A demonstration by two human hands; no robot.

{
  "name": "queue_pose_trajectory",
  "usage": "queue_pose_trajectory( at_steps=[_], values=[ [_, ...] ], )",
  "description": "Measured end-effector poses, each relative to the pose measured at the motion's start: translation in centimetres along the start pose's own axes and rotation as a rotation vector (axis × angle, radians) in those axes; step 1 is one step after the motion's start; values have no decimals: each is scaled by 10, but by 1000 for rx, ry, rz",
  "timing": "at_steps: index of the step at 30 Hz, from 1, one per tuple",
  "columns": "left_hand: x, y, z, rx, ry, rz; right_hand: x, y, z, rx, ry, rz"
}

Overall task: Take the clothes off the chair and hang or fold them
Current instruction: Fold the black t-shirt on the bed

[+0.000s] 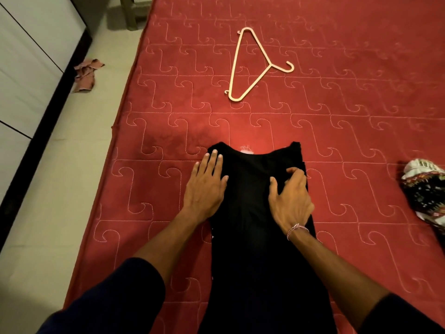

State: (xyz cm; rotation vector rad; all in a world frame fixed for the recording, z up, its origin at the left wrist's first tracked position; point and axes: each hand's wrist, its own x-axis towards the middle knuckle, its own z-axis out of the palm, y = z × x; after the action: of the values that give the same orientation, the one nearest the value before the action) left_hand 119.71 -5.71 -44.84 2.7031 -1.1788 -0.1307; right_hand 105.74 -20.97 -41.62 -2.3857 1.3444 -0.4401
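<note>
The black garment (257,213) is lying lengthwise on the red quilted mattress (337,116), folded into a long narrow strip running from the near edge of the view up toward the middle of the bed. Its far end is showing two shoulder-like corners with a scooped neckline between them; a small pale tag or print is peeking out at that dip. The fabric is reading matte, dark and thin, with few visible creases.

The left hand (207,186) is pressing flat, fingers straight and spread, on the garment's left edge, partly overlapping onto the mattress. The right hand (290,196) is resting on the right half with fingers curled, apparently bunching or pinching a bit of cloth; the exact grip is hard to confirm against the black.

Risks, as judged: the right hand's pull is likely to drag the folded layers out of line if the left hand is lifting too soon, undoing the strip. Thin fabric is also likely to slip on itself when the next fold is being made.

The pale plastic hanger (252,66) is lying well apart, farther up the bed. A patterned cloth bundle (426,189) is sitting at the right edge. A pinkish rag (85,74) is lying on the floor beside the pale cabinet (29,56).
</note>
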Motion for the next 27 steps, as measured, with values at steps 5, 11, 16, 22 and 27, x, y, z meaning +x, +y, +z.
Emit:
queue_pose_trajectory(
  at_steps=[5,11,16,22,27],
  values=[
    [-28,2,-9,-29,-7,25,-31,1,-7,4,57,-102],
    [-94,28,-21,-60,5,4,-107,2,-24,242,-264,-7],
    [-147,40,-26,-424,-88,-149,-199,-4,-24,271,-525,271],
    [-206,48,-50,-534,-370,-256,-236,3,-36,588,-603,477],
    [-269,58,-64,-502,-526,-189,-260,11,-66,954,-821,687]
  ],
)
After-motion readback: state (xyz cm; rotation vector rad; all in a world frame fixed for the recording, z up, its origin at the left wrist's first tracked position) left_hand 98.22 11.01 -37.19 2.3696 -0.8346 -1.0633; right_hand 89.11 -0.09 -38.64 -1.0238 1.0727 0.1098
